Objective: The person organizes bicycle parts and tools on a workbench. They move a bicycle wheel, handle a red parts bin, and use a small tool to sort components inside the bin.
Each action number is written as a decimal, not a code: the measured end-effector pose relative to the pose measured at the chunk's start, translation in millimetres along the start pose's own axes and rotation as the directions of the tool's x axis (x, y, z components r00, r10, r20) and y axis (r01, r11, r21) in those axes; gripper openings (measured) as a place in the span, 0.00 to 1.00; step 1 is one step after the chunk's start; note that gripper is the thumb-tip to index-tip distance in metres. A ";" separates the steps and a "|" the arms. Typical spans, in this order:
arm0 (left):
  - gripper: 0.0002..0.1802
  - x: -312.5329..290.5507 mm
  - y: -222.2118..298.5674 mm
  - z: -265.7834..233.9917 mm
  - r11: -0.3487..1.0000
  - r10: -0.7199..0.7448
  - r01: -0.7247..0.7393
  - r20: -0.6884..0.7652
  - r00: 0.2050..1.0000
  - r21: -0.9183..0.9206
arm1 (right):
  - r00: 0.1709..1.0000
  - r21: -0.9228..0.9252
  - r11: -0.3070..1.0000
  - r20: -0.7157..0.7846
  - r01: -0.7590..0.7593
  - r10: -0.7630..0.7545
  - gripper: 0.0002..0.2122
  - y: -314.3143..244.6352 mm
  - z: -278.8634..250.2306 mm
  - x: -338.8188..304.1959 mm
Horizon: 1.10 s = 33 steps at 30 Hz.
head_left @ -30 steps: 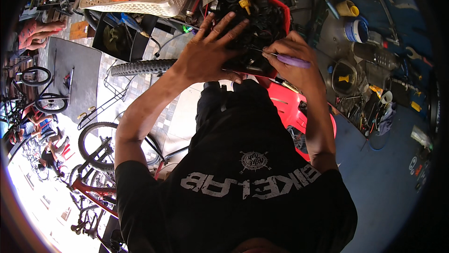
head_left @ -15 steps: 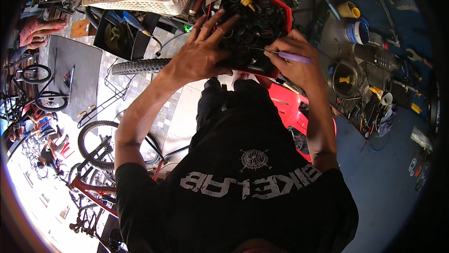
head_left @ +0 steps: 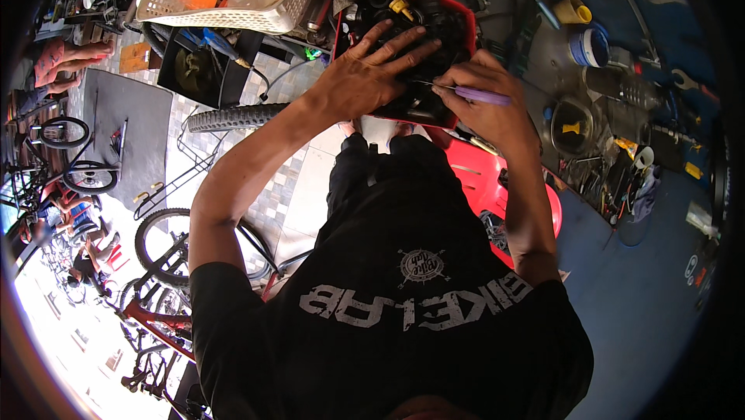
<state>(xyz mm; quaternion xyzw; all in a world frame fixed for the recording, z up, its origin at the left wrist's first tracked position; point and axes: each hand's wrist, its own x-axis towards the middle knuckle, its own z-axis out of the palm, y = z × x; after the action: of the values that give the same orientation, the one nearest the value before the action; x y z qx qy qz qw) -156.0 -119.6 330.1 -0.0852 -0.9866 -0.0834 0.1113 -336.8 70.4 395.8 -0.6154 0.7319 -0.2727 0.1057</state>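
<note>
Head view: the left hand (head_left: 372,71) lies flat with its fingers (head_left: 403,38) spread wide over the dark parts heaped in a red bin (head_left: 463,20); it presses on the heap and grips nothing that can be seen. Just right of those fingertips, the right hand (head_left: 485,98) is curled shut around a thin tool with a purple handle (head_left: 483,95), pinched between thumb and forefinger. Its fine metal tip points left, into the bin, and ends close beside the left hand's lower fingers. What the tip touches cannot be told, as the heap is dark and tangled. A yellow part (head_left: 401,7) sits in the bin just beyond the left fingertips.

Beyond the left hand stands a white mesh basket (head_left: 233,13) with orange things inside. Under the left wrist a knobby bicycle tyre (head_left: 229,117) lies across the tiled floor. To the right of the right hand, a blue workbench (head_left: 628,280) carries a blue-and-white tub (head_left: 590,46), a yellow cup (head_left: 573,10), a round metal dish (head_left: 570,125) and scattered small tools. Below the right wrist a red stool (head_left: 485,179) shows past the person's black shirt (head_left: 403,319). Far left, bicycles (head_left: 70,156) stand well apart from both hands.
</note>
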 end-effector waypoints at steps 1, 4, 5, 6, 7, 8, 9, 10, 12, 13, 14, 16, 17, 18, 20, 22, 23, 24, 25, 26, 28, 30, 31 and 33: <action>0.09 1.3 -0.9 0.9 1.000 0.008 -0.008 0.013 1.000 -0.011 | 1.000 0.001 1.000 0.001 -0.001 0.001 0.07 -0.1 -0.2 -0.5; 0.10 4.6 -4.3 3.7 0.997 0.035 -0.036 -0.010 0.999 -0.061 | 1.000 0.013 1.000 -0.013 0.007 -0.007 0.08 0.1 -0.1 -0.7; 0.11 5.7 -4.9 5.1 0.998 0.040 -0.040 0.011 0.999 -0.042 | 1.000 0.021 1.000 -0.021 0.015 -0.014 0.08 0.1 0.0 -0.7; 0.11 7.1 -5.1 6.8 0.999 0.046 -0.046 0.017 0.999 -0.027 | 0.999 0.028 0.999 -0.029 0.023 -0.022 0.08 0.1 0.1 -0.6; 0.11 8.7 -5.1 8.5 0.998 0.052 -0.052 0.013 0.999 -0.020 | 0.999 0.026 0.999 -0.028 0.020 -0.019 0.08 0.0 0.3 -0.5; 0.11 10.4 -5.0 10.1 0.998 0.059 -0.059 -0.003 0.998 0.002 | 0.999 0.023 1.000 -0.028 0.017 -0.017 0.08 -0.3 0.5 -0.6; 0.11 12.3 -4.6 11.2 0.998 0.066 -0.066 -0.027 0.997 0.018 | 1.000 0.021 1.000 -0.028 0.015 -0.014 0.08 -0.4 0.6 -0.6; 0.11 13.6 -4.6 11.2 0.998 0.067 -0.066 -0.018 0.998 0.020 | 1.000 0.028 1.000 -0.029 0.012 -0.011 0.08 -0.6 0.7 -0.7; 0.08 12.9 -3.5 6.3 0.998 0.057 -0.059 0.043 0.997 0.036 | 0.999 0.045 0.999 -0.034 0.004 -0.002 0.08 -0.6 0.4 -1.1; 0.07 11.7 -2.4 1.7 0.998 0.042 -0.047 0.115 0.992 0.036 | 0.999 0.047 0.999 -0.034 0.003 -0.001 0.08 -0.4 -0.1 -1.6; 0.06 10.0 -0.4 -4.0 0.996 -0.045 0.046 0.015 0.999 -0.082 | 0.999 0.048 0.999 -0.038 -0.001 0.003 0.07 0.2 -1.0 -2.1; 0.06 5.1 5.4 -19.3 0.920 -0.248 0.204 -0.095 0.964 -0.334 | 0.999 0.087 0.996 -0.029 -0.020 0.023 0.07 2.8 -5.0 -3.0; 0.09 3.6 8.2 -27.6 0.854 -0.354 0.271 -0.113 0.928 -0.445 | 0.999 0.124 0.992 -0.015 -0.033 0.036 0.06 5.1 -9.4 -3.7; 0.09 1.3 8.9 -37.1 0.780 -0.448 0.337 -0.094 0.889 -0.527 | 0.998 0.166 0.985 -0.007 -0.054 0.056 0.06 6.8 -12.6 -3.9; 0.09 1.8 11.7 -52.1 0.573 -0.598 0.399 -0.032 0.801 -0.715 | 0.995 0.353 0.933 -0.047 -0.061 0.083 0.05 7.9 -16.2 -3.5; 0.11 4.2 13.9 -64.6 0.302 -0.696 0.368 0.061 0.716 -0.879 | 0.993 0.475 0.875 -0.028 -0.089 0.116 0.04 8.0 -20.8 -2.2; 0.11 5.6 16.0 -69.7 0.268 -0.720 0.377 0.075 0.690 -0.887 | 0.994 0.504 0.862 -0.061 -0.052 0.095 0.05 7.8 -20.8 1.0; 0.12 7.7 19.1 -73.2 0.233 -0.743 0.384 0.091 0.663 -0.894 | 0.993 0.531 0.847 -0.094 -0.016 0.077 0.06 6.8 -19.8 4.6; 0.13 10.0 21.9 -75.9 0.197 -0.763 0.389 0.108 0.638 -0.900 | 0.990 0.557 0.830 -0.129 0.017 0.066 0.07 5.2 -18.5 8.3; 0.13 11.8 23.8 -78.2 0.215 -0.770 0.394 0.093 0.631 -0.894 | 0.987 0.641 0.766 -0.143 0.038 0.071 0.10 1.2 -14.5 11.1; 0.14 15.2 26.9 -81.1 0.268 -0.780 0.391 0.040 0.624 -0.880 | 0.986 0.758 0.652 -0.097 -0.016 0.137 0.10 -6.8 -9.4 15.1; 0.14 19.2 29.4 -81.2 0.179 -0.797 0.368 0.085 0.598 -0.912 | 0.974 0.872 0.485 -0.053 -0.062 0.219 0.09 -15.6 -1.9 20.6; 0.13 21.1 30.3 -80.8 0.143 -0.803 0.348 0.096 0.588 -0.927 | 0.966 0.858 0.505 -0.043 -0.096 0.256 0.09 -19.7 -0.3 21.9; 0.13 23.0 33.3 -80.1 0.143 -0.808 0.329 0.082 0.584 -0.934 | 0.944 0.827 0.538 -0.024 -0.166 0.329 0.10 -28.8 1.1 20.5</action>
<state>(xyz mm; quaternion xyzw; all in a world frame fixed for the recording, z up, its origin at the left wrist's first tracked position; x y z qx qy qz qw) -155.5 -98.6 417.4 0.2887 -0.6753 -0.6389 0.2291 -316.5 47.8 413.8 -0.3604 0.6100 -0.6135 0.3489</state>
